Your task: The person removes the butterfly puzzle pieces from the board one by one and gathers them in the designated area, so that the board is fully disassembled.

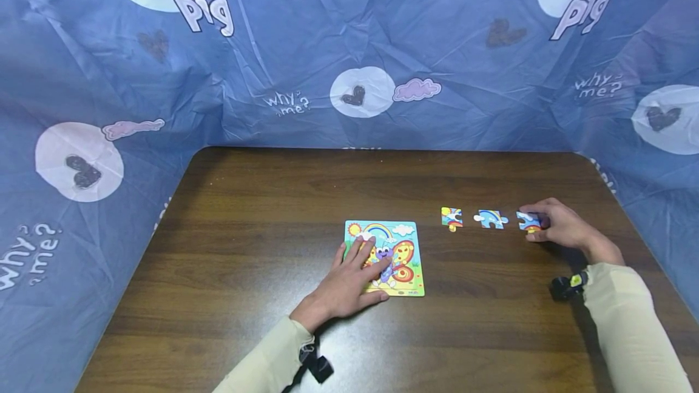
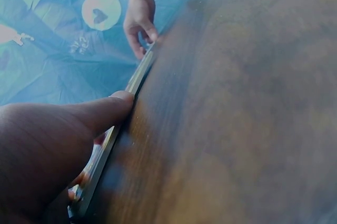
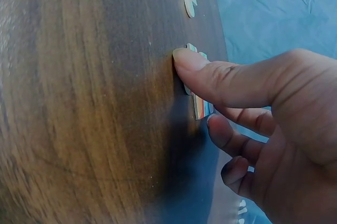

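Pale sleeves (image 1: 273, 353) lie closest to us, on the near side of the board (image 1: 403, 255), both reaching over the table (image 1: 273, 211). We see the left hand (image 1: 346, 284) spread on the board, fingers straight and thumb along its near edge; we judge that this flat touch steadies the board against sliding. Right of the board, the right hand (image 1: 565, 227) pinches the end piece (image 1: 527, 221) by opposite edges between thumb and forefinger, probably because so thin a piece offers little else to grip. Between that piece and the board, about level with the board's far edge, rest the middle piece (image 1: 490, 218) and the sun piece (image 1: 450, 218), set apart, we suppose, so that fingers can reach each one. Beyond the board, past the table, we find blue cloth (image 1: 306, 35).
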{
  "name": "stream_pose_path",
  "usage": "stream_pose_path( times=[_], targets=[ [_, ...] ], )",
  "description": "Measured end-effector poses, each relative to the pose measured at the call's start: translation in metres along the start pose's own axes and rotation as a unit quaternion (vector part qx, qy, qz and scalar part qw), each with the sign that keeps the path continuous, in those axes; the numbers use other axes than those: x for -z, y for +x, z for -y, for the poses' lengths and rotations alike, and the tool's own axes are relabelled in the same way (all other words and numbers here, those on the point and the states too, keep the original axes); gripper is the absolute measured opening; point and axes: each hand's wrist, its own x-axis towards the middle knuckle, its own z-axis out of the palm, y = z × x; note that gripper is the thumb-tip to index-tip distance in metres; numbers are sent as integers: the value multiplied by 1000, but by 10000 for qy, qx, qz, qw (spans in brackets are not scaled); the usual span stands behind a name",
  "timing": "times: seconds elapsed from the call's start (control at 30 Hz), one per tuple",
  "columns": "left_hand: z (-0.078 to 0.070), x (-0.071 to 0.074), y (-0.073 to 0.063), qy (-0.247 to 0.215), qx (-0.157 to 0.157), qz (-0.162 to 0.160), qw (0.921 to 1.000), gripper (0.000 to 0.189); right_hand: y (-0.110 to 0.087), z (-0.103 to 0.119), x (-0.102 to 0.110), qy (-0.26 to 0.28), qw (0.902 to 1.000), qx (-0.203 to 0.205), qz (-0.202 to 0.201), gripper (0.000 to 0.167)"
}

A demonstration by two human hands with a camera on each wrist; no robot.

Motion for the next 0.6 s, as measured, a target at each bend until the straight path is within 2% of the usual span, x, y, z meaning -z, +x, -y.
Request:
stream_pose_path(
  times=[0.37, 0.6],
  targets=[
    [-1, 2, -1, -41, 48, 49, 10000, 67, -2, 5, 2, -123, 9995, 240, -165, 76],
    [-2, 2, 0, -83, 87, 89, 9999, 68, -4, 18, 2, -97, 9979, 409, -493, 64]
  ],
)
